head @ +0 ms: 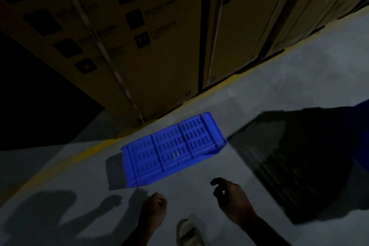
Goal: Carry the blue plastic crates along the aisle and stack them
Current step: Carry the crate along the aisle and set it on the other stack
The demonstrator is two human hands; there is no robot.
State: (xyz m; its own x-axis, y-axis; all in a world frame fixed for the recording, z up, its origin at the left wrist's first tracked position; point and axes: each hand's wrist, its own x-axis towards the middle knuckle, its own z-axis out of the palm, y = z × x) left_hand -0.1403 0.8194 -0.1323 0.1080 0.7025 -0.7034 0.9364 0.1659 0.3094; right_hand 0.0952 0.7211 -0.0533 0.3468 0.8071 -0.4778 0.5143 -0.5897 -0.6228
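Two crates lie on the floor (pixel 279 86), unstacked — a blue crate (pixel 171 150) just beyond the fingertips (pixel 214 181), a shadowed crate (pixel 299 166) to their right. Left hand (pixel 153 207) clenched, empty; right hand (pixel 229 195) loosely curled, grasping nothing. Judged stage: nothing lifted — carrying and stacking both remain

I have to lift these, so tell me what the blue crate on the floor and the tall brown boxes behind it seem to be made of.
Blue crate: moulded plastic, judging by its even blue colour, ribs and rows of slots; it looks smooth. Boxes: probably cardboard, matte brown with dark printed symbols and a taped seam, though the light is dim.
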